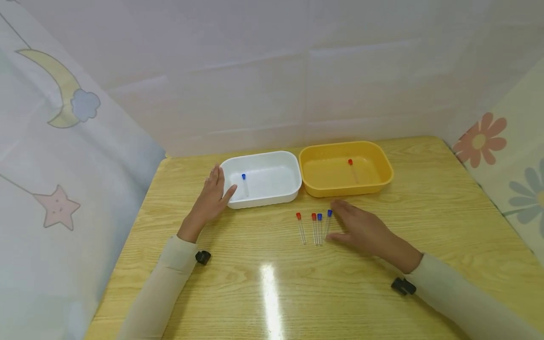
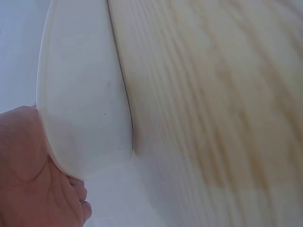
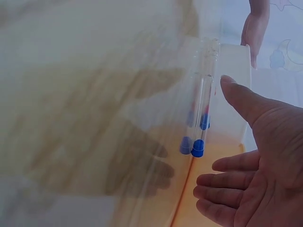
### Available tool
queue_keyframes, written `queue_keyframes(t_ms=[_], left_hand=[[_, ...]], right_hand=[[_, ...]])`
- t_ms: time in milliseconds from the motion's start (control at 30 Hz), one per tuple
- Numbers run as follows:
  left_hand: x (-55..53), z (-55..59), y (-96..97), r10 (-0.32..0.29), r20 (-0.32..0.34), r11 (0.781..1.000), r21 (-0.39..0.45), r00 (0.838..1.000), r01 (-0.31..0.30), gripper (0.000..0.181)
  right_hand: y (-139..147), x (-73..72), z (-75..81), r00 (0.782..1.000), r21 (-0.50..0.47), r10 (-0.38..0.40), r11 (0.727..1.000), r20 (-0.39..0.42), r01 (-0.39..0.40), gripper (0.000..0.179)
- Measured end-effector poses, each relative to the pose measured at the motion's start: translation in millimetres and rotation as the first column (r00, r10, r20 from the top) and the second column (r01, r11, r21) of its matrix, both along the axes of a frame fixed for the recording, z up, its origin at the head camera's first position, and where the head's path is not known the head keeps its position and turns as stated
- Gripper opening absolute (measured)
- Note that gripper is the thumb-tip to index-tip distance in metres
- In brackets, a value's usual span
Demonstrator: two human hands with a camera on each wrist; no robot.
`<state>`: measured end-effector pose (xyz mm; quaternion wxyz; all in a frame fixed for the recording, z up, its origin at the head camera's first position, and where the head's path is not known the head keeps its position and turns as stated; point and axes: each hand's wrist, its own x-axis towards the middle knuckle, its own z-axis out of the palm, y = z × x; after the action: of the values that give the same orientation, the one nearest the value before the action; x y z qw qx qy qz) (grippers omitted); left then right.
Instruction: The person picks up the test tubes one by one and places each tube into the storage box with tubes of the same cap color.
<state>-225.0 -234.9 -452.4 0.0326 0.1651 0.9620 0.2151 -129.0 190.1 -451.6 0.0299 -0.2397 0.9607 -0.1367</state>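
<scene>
The right hand [image 1: 366, 231], fingers straight, thumb spread, was beside four slender, transparent tubes [image 1: 319, 217] at the head frame's lower centre. Left of centre, the left hand [image 1: 210, 198], thumb spread, touched the smooth white tray [image 1: 265, 202]; farther right stood the rounded yellow tray [image 1: 348, 191].
</scene>
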Motion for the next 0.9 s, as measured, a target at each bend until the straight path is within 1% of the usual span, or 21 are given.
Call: queue_keyframes(t_ms=[200, 400, 633, 800, 900], left_hand=[[-0.3, -1.3, 0.8, 0.006, 0.005, 1.000, 0.002, 1.000, -0.006, 0.085], [0.6, 0.2, 1.2, 0.002, 0.011, 1.000, -0.006, 1.000, -0.001, 0.085], [1.7, 2.8, 1.2, -0.003, 0.019, 1.000, -0.007, 1.000, 0.003, 0.085], [1.6, 3.3, 1.2, -0.007, 0.015, 1.000, -0.016, 1.000, 0.007, 0.085], [2.3, 4.9, 1.7, -0.006, 0.024, 1.000, -0.013, 1.000, 0.006, 0.085]], right_hand=[[-2.3, -0.8, -2.4, 1.000, 0.023, -0.006, 1.000, 0.008, 0.006, 0.094], [-1.6, -3.8, -4.4, 1.000, 0.028, -0.001, 1.000, 0.007, 0.000, 0.096], [-4.2, -3.4, -4.4, 0.999, 0.033, -0.012, 0.999, 0.039, 0.011, 0.097], [-6.3, -2.9, -4.1, 0.999, 0.040, -0.015, 0.999, 0.047, 0.013, 0.096], [-7.0, -3.0, -3.8, 0.998, 0.037, -0.015, 0.999, 0.055, 0.013, 0.097]])
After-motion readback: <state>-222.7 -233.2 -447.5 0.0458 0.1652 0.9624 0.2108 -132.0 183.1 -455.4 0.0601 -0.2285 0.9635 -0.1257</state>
